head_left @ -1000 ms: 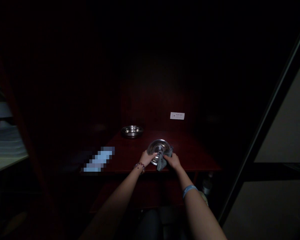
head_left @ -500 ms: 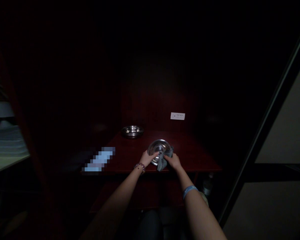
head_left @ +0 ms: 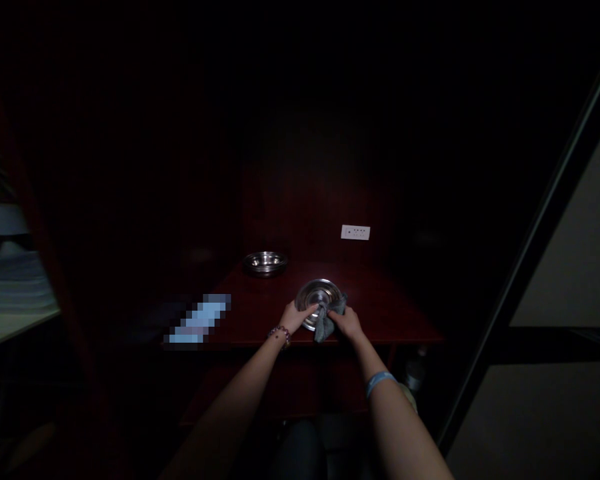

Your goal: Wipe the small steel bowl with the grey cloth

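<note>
A round, shiny metal plate (head_left: 311, 291) is held tilted above the front part of the dark red desk. My left hand (head_left: 295, 316) is closed on its left rim, thumb lying over the inner face. On the right side, my right hand (head_left: 347, 322) grips a grey cloth (head_left: 324, 327) pressed against the plate; part of the cloth hangs below the rim. The fingers behind the plate and cloth are hidden. Farther back to the left, a stack of similar metal plates (head_left: 265, 263) rests on the desk.
The dark red desk (head_left: 380, 303) ends at a front edge just beneath my hands. A white socket panel (head_left: 355, 233) is on the back wall. At left lies a pixelated bright patch (head_left: 200, 320). A shelf with stacked items (head_left: 15, 283) stands far left; a bottle (head_left: 415, 373) is below right.
Almost nothing differs. Both hands, the plate and the cloth keep nearly the same place, with only a very slight shift of the cloth.
</note>
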`<state>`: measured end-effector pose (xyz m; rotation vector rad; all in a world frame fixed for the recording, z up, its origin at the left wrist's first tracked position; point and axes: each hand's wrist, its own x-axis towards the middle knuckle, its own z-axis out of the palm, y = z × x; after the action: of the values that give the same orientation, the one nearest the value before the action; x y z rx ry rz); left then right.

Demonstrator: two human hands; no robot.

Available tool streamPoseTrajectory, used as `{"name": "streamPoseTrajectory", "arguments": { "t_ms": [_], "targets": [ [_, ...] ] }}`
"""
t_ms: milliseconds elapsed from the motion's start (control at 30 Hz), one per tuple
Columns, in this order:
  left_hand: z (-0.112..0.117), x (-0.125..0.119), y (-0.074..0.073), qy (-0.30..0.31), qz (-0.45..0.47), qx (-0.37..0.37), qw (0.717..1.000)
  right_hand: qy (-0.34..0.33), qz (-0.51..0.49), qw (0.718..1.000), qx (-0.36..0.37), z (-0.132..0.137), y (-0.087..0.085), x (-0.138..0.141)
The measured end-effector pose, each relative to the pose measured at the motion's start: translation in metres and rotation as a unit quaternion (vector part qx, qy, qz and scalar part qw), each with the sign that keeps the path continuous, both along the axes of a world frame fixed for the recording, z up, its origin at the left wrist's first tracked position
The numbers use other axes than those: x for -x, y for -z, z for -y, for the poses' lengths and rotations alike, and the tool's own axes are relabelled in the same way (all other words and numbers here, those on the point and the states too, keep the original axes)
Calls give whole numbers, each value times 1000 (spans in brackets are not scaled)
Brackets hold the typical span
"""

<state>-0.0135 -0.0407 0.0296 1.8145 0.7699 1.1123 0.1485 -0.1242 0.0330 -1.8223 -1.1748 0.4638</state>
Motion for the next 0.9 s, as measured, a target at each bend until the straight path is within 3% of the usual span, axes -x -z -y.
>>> {"name": "streamPoseTrajectory", "arguments": {
  "t_ms": [167, 367, 900],
  "targets": [
    [0, -1, 1, 20, 8, -2, 1000, -2, 3, 1000, -9, 1, -1, 0],
    [-2, -2, 2, -21, -8, 0, 1000, 3, 3, 1000, 2, 0, -2, 1],
    [-4, -4, 4, -60, -24, -13, 998, -3, -4, 1000, -1, -1, 1, 0]
  ]
}}
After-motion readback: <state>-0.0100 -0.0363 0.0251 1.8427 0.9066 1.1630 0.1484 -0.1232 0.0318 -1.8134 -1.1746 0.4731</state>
